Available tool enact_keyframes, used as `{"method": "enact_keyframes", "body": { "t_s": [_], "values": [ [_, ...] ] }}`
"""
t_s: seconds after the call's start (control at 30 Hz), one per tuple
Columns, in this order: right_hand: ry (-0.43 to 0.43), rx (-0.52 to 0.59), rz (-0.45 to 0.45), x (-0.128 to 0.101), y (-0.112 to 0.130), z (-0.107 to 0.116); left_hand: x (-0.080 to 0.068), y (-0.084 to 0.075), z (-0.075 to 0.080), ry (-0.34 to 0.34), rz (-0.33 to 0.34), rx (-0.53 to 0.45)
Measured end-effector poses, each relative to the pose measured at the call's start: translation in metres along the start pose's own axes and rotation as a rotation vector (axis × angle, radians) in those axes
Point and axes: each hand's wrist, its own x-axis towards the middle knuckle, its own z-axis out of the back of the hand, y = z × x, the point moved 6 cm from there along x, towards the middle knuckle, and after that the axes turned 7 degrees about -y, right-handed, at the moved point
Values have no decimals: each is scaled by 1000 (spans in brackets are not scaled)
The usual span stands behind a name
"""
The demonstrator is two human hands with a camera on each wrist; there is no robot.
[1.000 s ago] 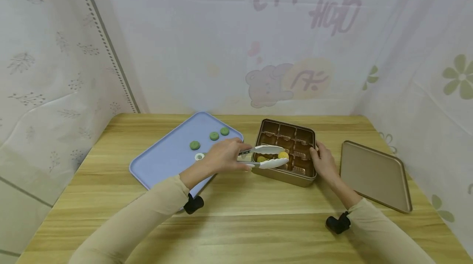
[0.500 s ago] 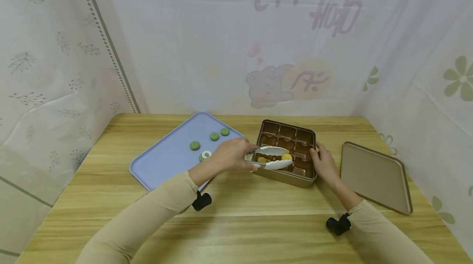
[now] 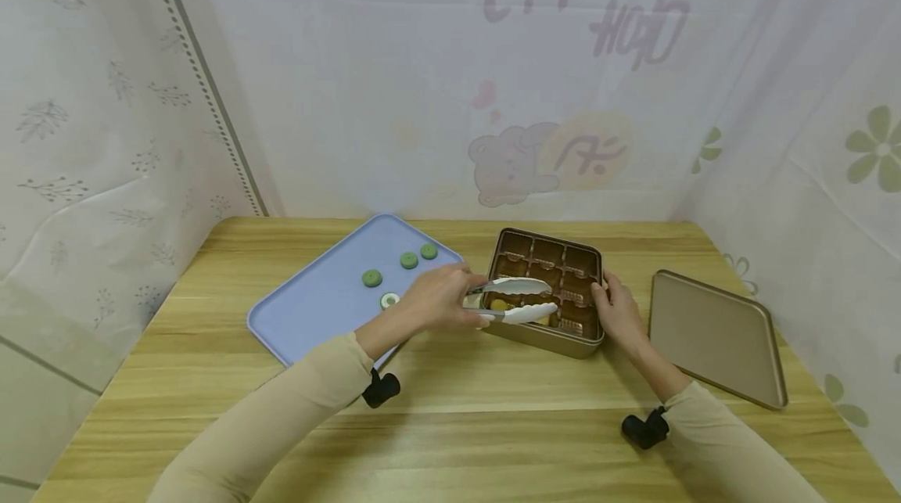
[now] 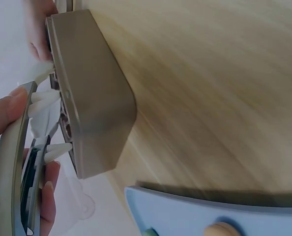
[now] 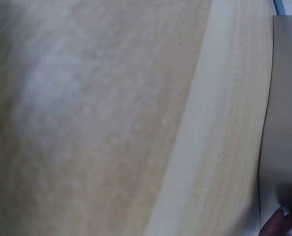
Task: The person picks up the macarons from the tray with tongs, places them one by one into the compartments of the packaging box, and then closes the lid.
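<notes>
My left hand (image 3: 439, 298) grips a pair of tongs (image 3: 521, 314) with white scalloped tips, which stand apart over the front of a bronze tin (image 3: 542, 339). Inside the tin is a brown insert (image 3: 545, 251) divided into compartments. One yellow round piece (image 3: 499, 305) sits in the front left compartment; another yellow piece (image 3: 544, 321) shows low in the neighbouring one, partly hidden by the lower tong tip. My right hand (image 3: 619, 309) holds the tin's right side, thumb at the rim. In the left wrist view, the tong tips overlap the tin's rim.
On the left lies a blue tray (image 3: 310, 307) bearing several green round pieces (image 3: 371, 278) and a white ring-shaped piece (image 3: 390, 301). A flat bronze lid (image 3: 714, 339) lies at the right. Behind the wooden table (image 3: 493, 425) hangs a printed curtain (image 3: 352, 96).
The tongs shifted slightly right, then held there. The yellow piece between their tips has dropped into a compartment, and the tips stand empty. The right hand stays on the tin.
</notes>
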Motion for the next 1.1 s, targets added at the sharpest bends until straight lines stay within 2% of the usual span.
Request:
{"method": "enact_keyframes", "body": {
  "t_s": [0.13,0.3,0.4,0.73,0.93,1.1],
  "values": [
    [2,-1,-4,-1,0,1,-11,9,4,-42,22,-56],
    [3,4,-4,-1,1,1,-33,29,13,-115,34,-82],
    [12,12,-13,-1,1,1,-51,46,18,-146,62,-89],
    [12,8,-10,-1,-1,1,-120,107,37,-177,200,-92],
    [24,16,-22,-1,-2,1,-150,124,41,-195,231,-72],
    [23,18,-21,-1,-2,0,-163,132,41,-208,246,-32]
  ]
}}
